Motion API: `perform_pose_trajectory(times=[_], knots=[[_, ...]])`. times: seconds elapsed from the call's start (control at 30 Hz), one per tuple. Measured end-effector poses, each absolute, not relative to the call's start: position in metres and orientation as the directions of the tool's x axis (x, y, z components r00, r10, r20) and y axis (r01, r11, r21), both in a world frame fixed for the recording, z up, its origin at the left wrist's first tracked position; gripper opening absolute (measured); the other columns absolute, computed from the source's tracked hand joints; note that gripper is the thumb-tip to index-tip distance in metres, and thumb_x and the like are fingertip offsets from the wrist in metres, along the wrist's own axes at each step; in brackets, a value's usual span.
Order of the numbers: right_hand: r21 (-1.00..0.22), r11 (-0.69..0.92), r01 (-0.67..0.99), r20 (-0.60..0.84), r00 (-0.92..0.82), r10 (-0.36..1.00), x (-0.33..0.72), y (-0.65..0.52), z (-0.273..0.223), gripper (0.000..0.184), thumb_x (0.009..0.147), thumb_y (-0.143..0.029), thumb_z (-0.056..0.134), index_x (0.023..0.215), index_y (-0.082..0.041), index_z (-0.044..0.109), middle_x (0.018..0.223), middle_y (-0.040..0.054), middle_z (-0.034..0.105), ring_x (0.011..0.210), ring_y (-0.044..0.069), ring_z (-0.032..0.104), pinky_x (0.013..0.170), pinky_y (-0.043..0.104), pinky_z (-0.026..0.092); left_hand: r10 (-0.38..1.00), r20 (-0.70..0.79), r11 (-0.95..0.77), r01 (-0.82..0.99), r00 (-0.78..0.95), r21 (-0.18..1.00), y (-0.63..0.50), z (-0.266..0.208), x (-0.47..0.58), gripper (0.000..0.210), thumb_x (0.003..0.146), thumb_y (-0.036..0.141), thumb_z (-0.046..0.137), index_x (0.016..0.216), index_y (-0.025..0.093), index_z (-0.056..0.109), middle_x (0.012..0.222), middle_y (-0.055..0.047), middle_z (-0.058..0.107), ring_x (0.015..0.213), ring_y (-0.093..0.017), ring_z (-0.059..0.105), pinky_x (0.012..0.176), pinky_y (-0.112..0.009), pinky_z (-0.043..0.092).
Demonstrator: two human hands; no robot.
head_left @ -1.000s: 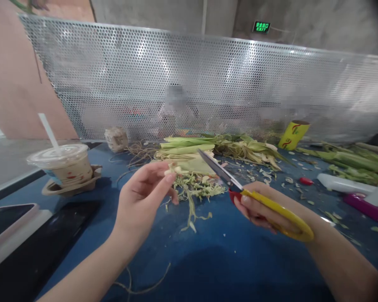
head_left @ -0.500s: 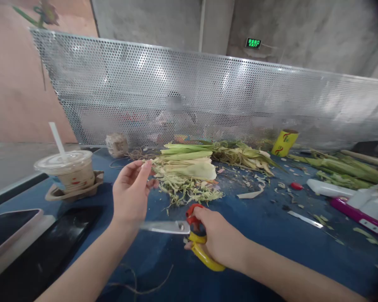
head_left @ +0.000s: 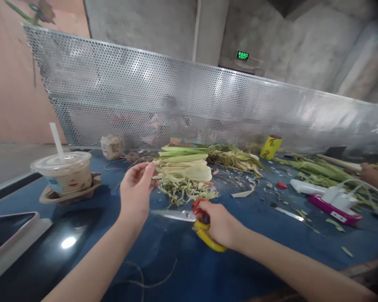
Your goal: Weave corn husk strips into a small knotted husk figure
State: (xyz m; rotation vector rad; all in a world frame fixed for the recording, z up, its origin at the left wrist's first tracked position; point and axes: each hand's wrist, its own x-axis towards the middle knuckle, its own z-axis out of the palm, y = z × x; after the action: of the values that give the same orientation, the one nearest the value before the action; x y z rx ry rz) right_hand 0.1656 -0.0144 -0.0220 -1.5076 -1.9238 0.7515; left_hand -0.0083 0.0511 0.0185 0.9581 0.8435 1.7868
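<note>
My right hand (head_left: 222, 224) grips a pair of scissors (head_left: 209, 239) with red and yellow handles. Its blades look closed and point left toward my left wrist. The thumb and fingers of my left hand (head_left: 137, 188) are pinched at the left end of a bundle of pale green corn husks (head_left: 189, 167); whatever is between the fingertips is too small to make out. Just in front of the bundle lies a heap of thin, curly green plant bits (head_left: 185, 191). More drying husks (head_left: 236, 159) spread behind it to the right.
On the left stand a lidded drink cup (head_left: 64, 174) and a phone (head_left: 12, 230). A twine ball (head_left: 112, 147) and yellow roll (head_left: 271, 147) sit by the perforated metal screen (head_left: 119, 84). Rightward are a purple power strip (head_left: 332, 212), a blade (head_left: 289, 214) and another person's hand (head_left: 376, 176).
The scissors have risen slightly and moved a little right with my right hand. My left hand keeps its pinch. The camera has tilted, and another person's hand now shows at the right edge.
</note>
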Motion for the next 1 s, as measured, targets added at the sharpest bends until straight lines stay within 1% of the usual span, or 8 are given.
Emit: perform_pose_trajectory(times=[0.1, 0.23, 0.33, 0.4, 0.53, 0.63, 0.83, 1.0], knots=[[-0.726, 0.109, 0.679, 0.182, 0.036, 0.983, 0.206, -0.007, 0.001, 0.012, 0.065, -0.019, 0.058, 0.075, -0.018, 0.051, 0.066, 0.0004, 0.059, 0.061, 0.014, 0.055, 0.056, 0.024, 0.043, 0.935, 0.276, -0.343, -0.358, -0.224, 0.869, 0.048, 0.017, -0.006, 0.028, 0.062, 0.03, 0.072, 0.081, 0.015, 0.058, 0.072, 0.0, 0.058, 0.065, -0.01, 0.054, 0.048, -0.016, 0.045], [-0.716, -0.051, 0.696, 0.325, 0.397, 0.859, 0.28, 0.014, 0.035, 0.013, 0.064, -0.019, 0.058, 0.067, -0.02, 0.045, 0.076, 0.0069, 0.06, 0.079, 0.023, 0.058, 0.068, 0.033, 0.044, 0.958, 0.282, -0.286, -0.312, -0.058, 0.906, 0.04, 0.016, 0.001, 0.032, 0.062, 0.028, 0.072, 0.089, 0.015, 0.062, 0.069, 0.001, 0.06, 0.061, -0.009, 0.053, 0.049, -0.016, 0.044], [-0.733, -0.092, 0.674, 0.363, 0.503, 0.784, 0.306, 0.024, 0.049, 0.022, 0.06, -0.018, 0.06, 0.062, -0.022, 0.039, 0.079, 0.0131, 0.06, 0.099, 0.032, 0.052, 0.075, 0.038, 0.042, 0.962, 0.263, -0.234, -0.265, 0.078, 0.935, 0.033, 0.015, 0.006, 0.029, 0.063, 0.026, 0.071, 0.089, 0.015, 0.065, 0.065, 0.002, 0.06, 0.05, -0.006, 0.05, 0.047, -0.017, 0.044], [-0.758, -0.041, 0.651, 0.347, 0.455, 0.82, 0.298, 0.026, 0.048, 0.028, 0.061, -0.023, 0.063, 0.061, -0.023, 0.036, 0.078, 0.0125, 0.062, 0.098, 0.032, 0.054, 0.074, 0.037, 0.043, 0.957, 0.247, -0.207, -0.239, 0.153, 0.949, 0.03, 0.013, 0.009, 0.022, 0.063, 0.025, 0.071, 0.082, 0.014, 0.066, 0.061, 0.001, 0.061, 0.045, -0.006, 0.049, 0.044, -0.019, 0.043], [-0.821, 0.135, 0.554, 0.271, 0.17, 0.948, 0.235, 0.019, 0.033, 0.037, 0.064, -0.042, 0.063, 0.059, -0.022, 0.032, 0.079, 0.0065, 0.064, 0.08, 0.022, 0.063, 0.066, 0.032, 0.05, 0.94, 0.227, -0.172, -0.222, 0.254, 0.96, 0.028, 0.009, 0.009, 0.022, 0.061, 0.027, 0.072, 0.078, 0.014, 0.065, 0.057, 0.001, 0.062, 0.039, -0.007, 0.049, 0.039, -0.021, 0.043], [-0.908, 0.265, 0.323, 0.225, -0.156, 0.962, 0.188, 0.013, 0.025, 0.039, 0.064, -0.044, 0.063, 0.062, -0.021, 0.031, 0.083, 0.0058, 0.062, 0.073, 0.019, 0.063, 0.062, 0.033, 0.051, 0.937, 0.227, -0.172, -0.213, 0.267, 0.962, 0.029, 0.008, 0.007, 0.026, 0.062, 0.025, 0.072, 0.084, 0.015, 0.063, 0.058, 0.001, 0.063, 0.034, -0.006, 0.047, 0.036, -0.02, 0.042], [-0.863, 0.366, 0.348, 0.369, -0.059, 0.927, 0.164, 0.009, 0.019, 0.03, 0.065, -0.024, 0.061, 0.06, -0.022, 0.031, 0.067, -0.001, 0.054, 0.067, 0.015, 0.057, 0.064, 0.029, 0.047, 0.901, 0.28, -0.236, -0.169, 0.332, 0.957, 0.024, 0.009, 0.007, 0.017, 0.063, 0.02, 0.07, 0.077, 0.016, 0.064, 0.068, -0.001, 0.067, 0.034, -0.007, 0.051, 0.033, -0.02, 0.045], [-0.898, 0.368, 0.24, 0.346, -0.13, 0.929, 0.171, 0.001, 0.015, 0.025, 0.062, -0.015, 0.055, 0.061, -0.022, 0.031, 0.067, -0.0016, 0.055, 0.067, 0.014, 0.057, 0.063, 0.027, 0.046, 0.874, 0.278, -0.267, -0.083, 0.398, 0.96, 0.013, 0.007, 0.011, 0.041, 0.066, 0.023, 0.068, 0.107, 0.025, 0.06, 0.067, 0.002, 0.061, 0.039, -0.01, 0.054, 0.033, -0.023, 0.051]])
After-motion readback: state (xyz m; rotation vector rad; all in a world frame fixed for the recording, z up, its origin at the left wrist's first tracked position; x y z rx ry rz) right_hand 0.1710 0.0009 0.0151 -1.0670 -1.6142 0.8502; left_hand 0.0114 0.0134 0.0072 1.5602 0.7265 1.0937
